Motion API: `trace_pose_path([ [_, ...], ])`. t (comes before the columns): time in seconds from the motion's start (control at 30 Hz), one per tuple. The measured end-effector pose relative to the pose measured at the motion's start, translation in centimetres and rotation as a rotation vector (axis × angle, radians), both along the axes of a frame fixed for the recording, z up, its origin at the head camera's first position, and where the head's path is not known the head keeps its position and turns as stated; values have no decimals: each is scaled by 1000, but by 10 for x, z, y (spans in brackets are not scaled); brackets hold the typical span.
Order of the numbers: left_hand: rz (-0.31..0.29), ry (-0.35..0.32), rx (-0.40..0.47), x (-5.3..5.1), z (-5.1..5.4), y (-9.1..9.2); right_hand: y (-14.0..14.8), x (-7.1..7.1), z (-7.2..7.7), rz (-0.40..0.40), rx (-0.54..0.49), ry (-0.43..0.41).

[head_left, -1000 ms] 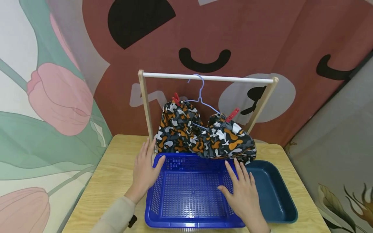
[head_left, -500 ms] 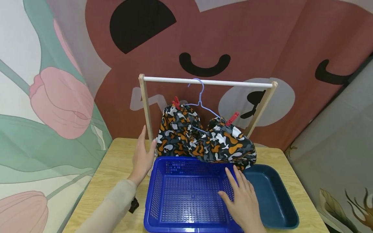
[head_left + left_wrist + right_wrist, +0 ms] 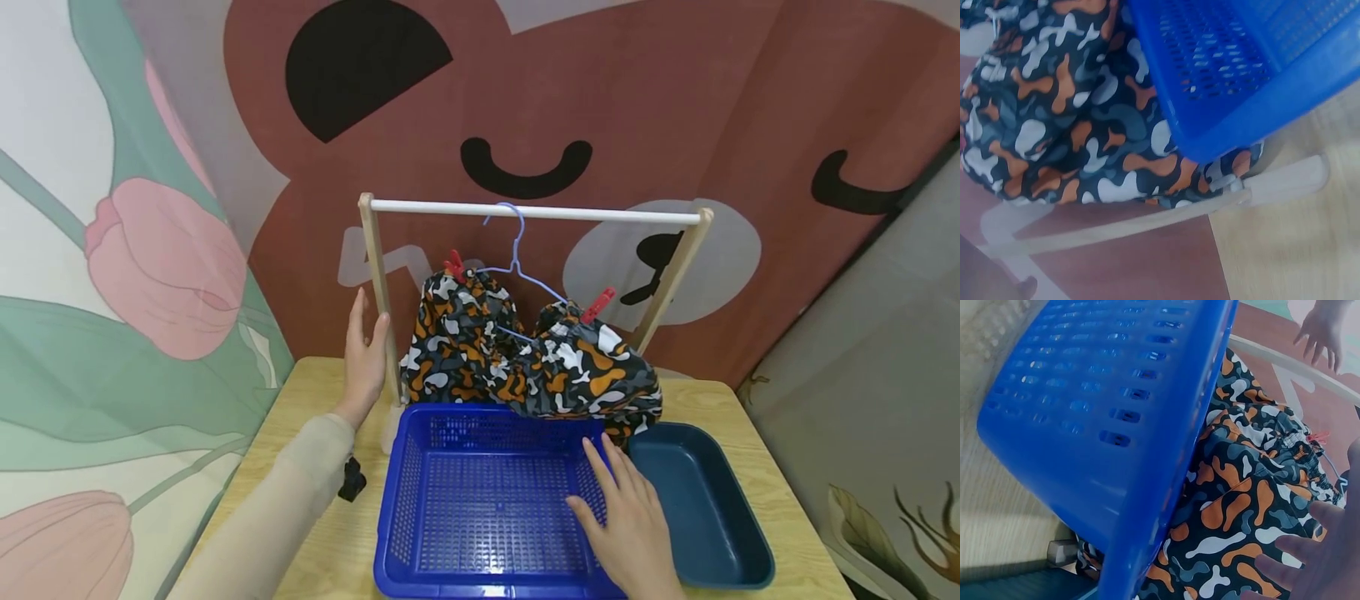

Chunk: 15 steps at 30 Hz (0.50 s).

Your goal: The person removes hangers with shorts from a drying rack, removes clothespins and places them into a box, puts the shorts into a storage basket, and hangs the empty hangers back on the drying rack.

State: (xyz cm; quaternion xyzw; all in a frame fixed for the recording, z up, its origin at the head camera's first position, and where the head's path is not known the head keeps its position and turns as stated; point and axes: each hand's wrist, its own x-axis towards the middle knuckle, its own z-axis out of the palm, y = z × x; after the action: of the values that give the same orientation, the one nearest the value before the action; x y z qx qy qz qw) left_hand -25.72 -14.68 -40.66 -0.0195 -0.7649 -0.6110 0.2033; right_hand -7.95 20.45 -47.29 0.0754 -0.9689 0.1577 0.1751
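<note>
A garment [image 3: 592, 358] in black, grey, orange and white camouflage print hangs from a thin lilac hanger [image 3: 516, 242]. Two red clothes pegs [image 3: 597, 306] clip its upper edge. Fingers raised, my left hand [image 3: 365, 358] is beside the left post of the wooden rack [image 3: 378, 283], holding nothing; in the right wrist view this left hand [image 3: 1325, 331] shows at the top. My right hand [image 3: 630, 517] hovers with spread fingers over the right side of the blue basket [image 3: 495, 592]. In its wrist view the right hand [image 3: 1316, 556] appears in front of the garment.
The rack's white rail [image 3: 585, 213] bears the hanger's hook. A dark teal tray [image 3: 705, 500] stands on the wooden table [image 3: 806, 533], right of the basket. Behind the rack hangs a printed curtain [image 3: 675, 100]. A small black object [image 3: 351, 479] shows beneath the left sleeve.
My left hand has left the basket's far left corner and risen to the rack's left post. The right hand stays nearly in place. Garment, hanger and basket look the same.
</note>
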Motion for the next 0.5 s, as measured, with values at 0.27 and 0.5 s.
trace_pose_path([
  [0.27,-7,-59,36,-19,15,-5,-1,5,-1,-6,4,-11],
  [0.5,-62,-58,90,-31,24,-4,-2,9,1,-8,4,-25],
])
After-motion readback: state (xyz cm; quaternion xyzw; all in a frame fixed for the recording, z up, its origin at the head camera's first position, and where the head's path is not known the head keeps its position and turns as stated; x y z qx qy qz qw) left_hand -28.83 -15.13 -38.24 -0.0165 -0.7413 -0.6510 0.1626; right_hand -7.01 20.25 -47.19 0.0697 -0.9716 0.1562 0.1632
